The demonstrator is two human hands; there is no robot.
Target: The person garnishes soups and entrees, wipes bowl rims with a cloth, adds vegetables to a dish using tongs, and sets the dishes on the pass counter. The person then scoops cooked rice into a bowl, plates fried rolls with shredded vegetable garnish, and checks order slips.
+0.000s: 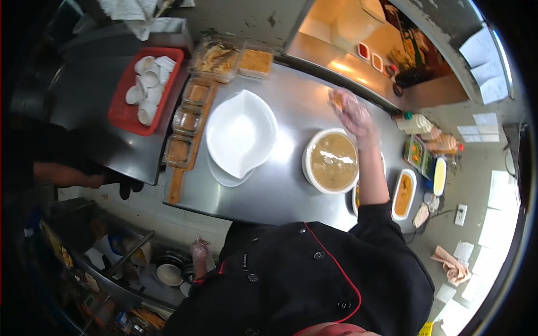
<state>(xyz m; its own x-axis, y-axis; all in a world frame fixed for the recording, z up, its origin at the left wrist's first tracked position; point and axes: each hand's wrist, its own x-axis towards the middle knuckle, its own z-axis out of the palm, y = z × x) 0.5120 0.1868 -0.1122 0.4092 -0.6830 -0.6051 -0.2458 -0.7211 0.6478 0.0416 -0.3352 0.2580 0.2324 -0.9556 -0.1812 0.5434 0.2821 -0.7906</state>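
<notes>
My right hand [352,115], in a clear plastic glove, is raised over the far side of the steel table [286,196]. Its fingers are closed around a small orange-yellow bit [338,101] whose kind I cannot make out. Just below that hand stands a round white bowl [307,171] of greyish-brown liquid, perhaps soup. Left of it is a large white bowl [242,131] with pointed lips, resting partly over a pale plate [219,175]. My left hand [200,252], also gloved, hangs low beside my body, away from the table; its fingers are too blurred to read.
A wooden board [176,187] carries several glass jars. Behind it are two clear food containers [256,60]. A red tray [147,127] of white cups sits left. Oblong dishes [403,193] and sauce bottles [416,124] line the right. Another person's arm [64,175] reaches in at left.
</notes>
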